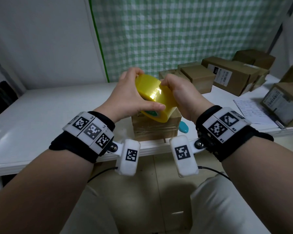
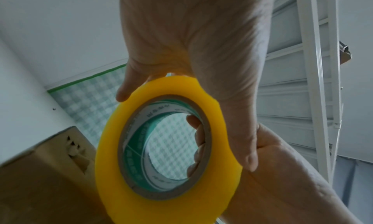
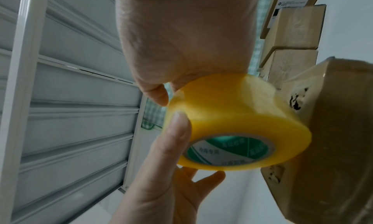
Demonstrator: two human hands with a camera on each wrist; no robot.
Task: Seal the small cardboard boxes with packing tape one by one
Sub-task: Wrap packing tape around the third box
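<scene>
White table (image 1: 41,115) across the scene, near edge running left to right. Far right on it, a cluster of closed cardboard boxes (image 1: 227,76), some with printed labels, print too small to read; contents hidden; the rightmost cut off by the picture's edge. A printed sheet (image 1: 249,108) flat beside them. At the near edge, centre, one small cardboard box (image 1: 156,129), flaps down, glossy tape bands across its front; inside not visible. Just right of it, a teal object (image 1: 183,127), mostly hidden behind the right wrist, kind unclear. Held above that box, a yellow tape roll (image 1: 156,98), its core green and white within. Left hand (image 1: 125,97) gripping the roll, thumb along the near side, fingers curled over the far rim. Right hand (image 1: 181,95) curled against the roll's right side, thumb and fingertips pinching at the glinting surface; loose end of tape hard to make out.
</scene>
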